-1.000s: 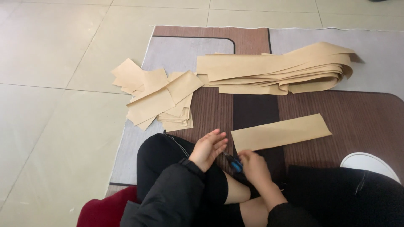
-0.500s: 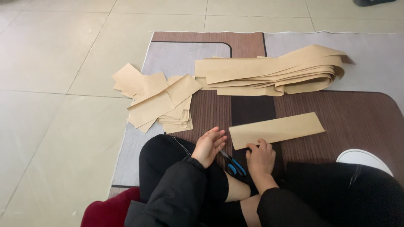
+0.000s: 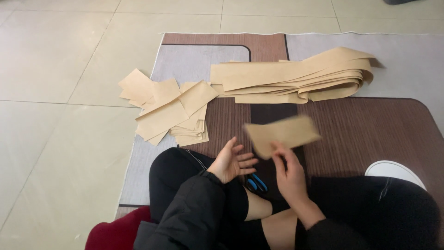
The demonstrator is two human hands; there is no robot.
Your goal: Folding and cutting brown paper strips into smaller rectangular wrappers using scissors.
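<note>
My right hand [image 3: 290, 178] pinches a short tan paper strip [image 3: 282, 135] at its lower edge, lifted off the mat and blurred. Grip holding the strip between thumb and fingertips. My left hand [image 3: 231, 162] is open, palm up, fingers spread, holding nothing, just at 9 o'clock of the strip. To do this well I judge: keep the pinch near the edge, support the free end with the left palm so the thin sheet doesn't fold. Blue-handled scissors [image 3: 255, 184] lie on my lap, at 6 o'clock of the strip. Pile of cut tan rectangles [image 3: 169, 111] at 10 o'clock, flat, loosely fanned. Long folded tan strips [image 3: 296, 76] at 12 o'clock, floppy, layered. Woven brown-and-grey mat [image 3: 370, 129], tile floor [image 3: 60, 139].
</note>
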